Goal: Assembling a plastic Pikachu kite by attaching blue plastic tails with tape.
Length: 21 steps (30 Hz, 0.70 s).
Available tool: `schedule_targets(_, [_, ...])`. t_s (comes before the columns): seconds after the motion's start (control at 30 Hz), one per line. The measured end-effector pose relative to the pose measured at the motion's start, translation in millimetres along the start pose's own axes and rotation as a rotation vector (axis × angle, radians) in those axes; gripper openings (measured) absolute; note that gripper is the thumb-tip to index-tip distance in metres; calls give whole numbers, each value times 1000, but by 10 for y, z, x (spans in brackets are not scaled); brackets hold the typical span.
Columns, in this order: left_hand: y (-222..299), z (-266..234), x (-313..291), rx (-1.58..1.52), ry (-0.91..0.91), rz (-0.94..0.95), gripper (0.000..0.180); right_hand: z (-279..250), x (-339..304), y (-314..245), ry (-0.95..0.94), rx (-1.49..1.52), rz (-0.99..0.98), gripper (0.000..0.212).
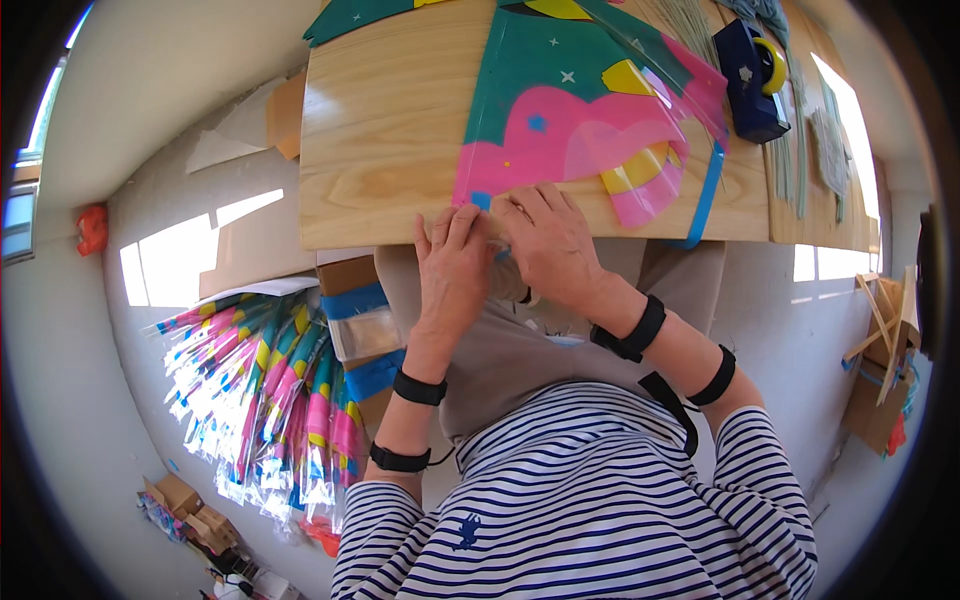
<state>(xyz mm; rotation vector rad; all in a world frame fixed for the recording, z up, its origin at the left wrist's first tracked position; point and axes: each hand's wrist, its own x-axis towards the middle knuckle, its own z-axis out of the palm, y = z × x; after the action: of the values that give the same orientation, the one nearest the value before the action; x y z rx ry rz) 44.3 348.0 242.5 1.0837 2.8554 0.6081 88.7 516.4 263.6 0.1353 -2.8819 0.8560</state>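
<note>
A thin printed sheet (540,110) in green, pink and yellow lies on the wooden table, its right side folded over and partly see-through. Its lower left corner comes to the table's near edge, where both my hands meet. My left hand (452,268) has its fingers bent and closed on that corner. Close beside it, my right hand (553,243) pinches at the same spot with curled fingers. A small clear, bluish piece shows between the hands; my fingers hide most of it. A blue strip (708,195) hangs over the table edge to the right.
A navy tape dispenser (748,85) with a yellow roll stands at the table's right, beside thin pale rods (800,150). Left of my legs, many rolled colourful pieces in clear sleeves (270,400) are heaped near a cardboard box with blue tape (365,310).
</note>
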Motion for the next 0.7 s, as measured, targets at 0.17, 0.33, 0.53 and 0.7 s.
schedule_targets(0.17, [29,-9,12,7,33,6,51,236,123,298,49,-228,-178,48])
schedule_targets(0.33, [47,-8,-34,2,8,-18,53,272,86,318,46,-228,-186,50])
schedule_targets(0.53, [58,11,-122,66,4,-5,57,266,70,315,70,-221,-185,48])
schedule_targets(0.7, [80,9,-125,79,9,-3,58,255,55,315,87,-212,-187,48])
